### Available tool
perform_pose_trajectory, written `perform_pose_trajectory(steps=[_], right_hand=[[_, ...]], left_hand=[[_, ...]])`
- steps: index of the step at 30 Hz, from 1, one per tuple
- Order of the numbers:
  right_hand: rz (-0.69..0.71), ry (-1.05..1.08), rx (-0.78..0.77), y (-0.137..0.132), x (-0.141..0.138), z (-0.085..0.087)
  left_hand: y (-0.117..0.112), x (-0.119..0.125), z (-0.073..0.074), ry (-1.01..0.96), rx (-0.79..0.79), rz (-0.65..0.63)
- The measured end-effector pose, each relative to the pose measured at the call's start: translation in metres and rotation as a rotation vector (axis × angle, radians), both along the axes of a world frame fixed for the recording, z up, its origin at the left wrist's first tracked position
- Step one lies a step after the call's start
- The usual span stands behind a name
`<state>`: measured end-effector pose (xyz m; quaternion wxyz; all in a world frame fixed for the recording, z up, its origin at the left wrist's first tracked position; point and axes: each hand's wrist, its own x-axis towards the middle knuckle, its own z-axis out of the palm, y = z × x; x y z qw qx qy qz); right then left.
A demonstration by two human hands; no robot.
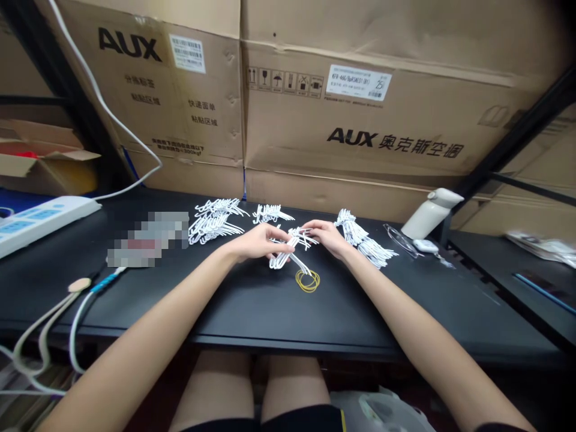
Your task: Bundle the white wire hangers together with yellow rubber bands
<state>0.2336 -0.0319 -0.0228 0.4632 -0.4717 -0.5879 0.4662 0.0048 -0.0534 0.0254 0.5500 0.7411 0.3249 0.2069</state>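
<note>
Over the middle of the black table, my left hand (261, 245) is closed around a loose bunch of thin white hooks (279, 260) with bent ends. My right hand (330, 237) meets the bunch from the other side, its fingertips pinching some of the white pieces near the top. Yellow rubber bands (308, 282) lie just in front, close to the ends of the held hooks. Behind my left hand are piles of similar white hooks (216, 222) and a smaller group (270, 213). White bundles (360, 237) lie beyond my right hand.
Large cardboard boxes (360, 120) stand along the back of the table (252, 318). To the left are a power strip (49, 219), a blurred-out flat object (148, 240) and cables. A white bottle (429, 213), glasses (400, 240) and a small white case (425, 246) are at the right.
</note>
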Motion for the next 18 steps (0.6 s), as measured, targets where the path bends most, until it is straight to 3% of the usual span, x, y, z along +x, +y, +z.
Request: perform_pose_trajectory(steps=[8, 18], right_hand=[[-0.014, -0.035, 0.069, -0.010, -0.008, 0.002], [0.045, -0.117, 0.065, -0.013, -0.003, 0.007]], left_hand=[[-0.003, -0.004, 0.004, 0.073, -0.011, -0.175], [-0.006, 0.005, -0.006, -0.012, 0.014, -0.192]])
